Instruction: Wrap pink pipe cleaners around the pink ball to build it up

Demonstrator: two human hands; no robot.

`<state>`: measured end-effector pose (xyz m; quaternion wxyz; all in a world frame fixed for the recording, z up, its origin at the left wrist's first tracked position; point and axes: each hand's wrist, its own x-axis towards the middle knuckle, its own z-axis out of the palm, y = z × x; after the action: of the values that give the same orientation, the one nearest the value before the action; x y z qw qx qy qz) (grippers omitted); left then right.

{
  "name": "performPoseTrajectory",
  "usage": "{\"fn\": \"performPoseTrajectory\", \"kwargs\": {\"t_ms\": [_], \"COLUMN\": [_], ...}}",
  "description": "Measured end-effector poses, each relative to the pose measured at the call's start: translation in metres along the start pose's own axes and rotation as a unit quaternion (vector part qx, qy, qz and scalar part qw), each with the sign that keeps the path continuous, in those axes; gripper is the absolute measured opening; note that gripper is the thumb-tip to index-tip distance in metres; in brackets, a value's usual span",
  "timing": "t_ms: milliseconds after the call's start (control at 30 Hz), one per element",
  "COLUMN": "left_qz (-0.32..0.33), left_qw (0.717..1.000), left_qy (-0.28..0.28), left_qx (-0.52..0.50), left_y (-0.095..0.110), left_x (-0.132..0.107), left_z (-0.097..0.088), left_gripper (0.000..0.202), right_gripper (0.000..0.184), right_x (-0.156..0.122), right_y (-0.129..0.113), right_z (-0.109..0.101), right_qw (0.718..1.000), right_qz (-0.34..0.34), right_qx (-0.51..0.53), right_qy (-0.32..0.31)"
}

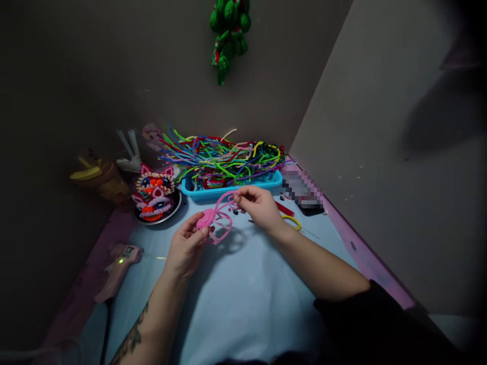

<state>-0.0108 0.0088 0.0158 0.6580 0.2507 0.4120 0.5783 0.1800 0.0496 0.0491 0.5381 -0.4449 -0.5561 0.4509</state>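
Observation:
My left hand (188,243) pinches a pink pipe-cleaner shape (213,220), a coiled pad with loops sticking out, held just above the light blue table cover (243,294). My right hand (256,203) is closed on the free end of a pink pipe cleaner that rises from that shape, fingers pressed together near the blue tray. Both forearms reach in from the bottom of the view.
A blue tray (232,187) heaped with several coloured pipe cleaners stands at the back. A finished pipe-cleaner lion head (154,195) sits on a dark plate at the left. A pink glue gun (117,268) lies at the left edge. Yellow-handled scissors (291,219) lie right of my hand. Walls close in behind and right.

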Motion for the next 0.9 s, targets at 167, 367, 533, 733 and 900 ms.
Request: {"fn": "performPoseTrajectory", "kwargs": {"t_ms": [167, 367, 533, 733, 900], "left_qz": [0.007, 0.011, 0.031, 0.093, 0.127], "left_qw": [1.0, 1.0, 0.999, 0.995, 0.991], "left_qy": [0.014, 0.006, -0.008, 0.0, 0.024], "left_qx": [-0.003, 0.001, 0.014, 0.025, 0.04], "left_y": [0.002, 0.003, -0.001, -0.005, -0.008], "left_x": [0.0, 0.001, 0.001, 0.0, 0.001], "left_z": [0.002, -0.001, -0.002, -0.001, -0.004], "left_gripper": [0.049, 0.047, 0.046, 0.043, 0.045], "right_gripper": [0.023, 0.021, 0.018, 0.012, 0.031], "right_x": [-0.005, 0.0, -0.005, -0.012, -0.02], "right_y": [-0.005, 0.001, 0.01, 0.011, 0.015], "right_z": [0.001, 0.0, 0.009, 0.014, 0.021], "right_qw": [1.0, 0.996, 0.974, 0.981, 0.977], "right_qz": [0.004, 0.056, 0.131, 0.044, 0.022], "right_qx": [0.008, 0.002, 0.043, -0.085, -0.102], "right_qy": [-0.004, -0.069, -0.179, -0.166, -0.184]}}
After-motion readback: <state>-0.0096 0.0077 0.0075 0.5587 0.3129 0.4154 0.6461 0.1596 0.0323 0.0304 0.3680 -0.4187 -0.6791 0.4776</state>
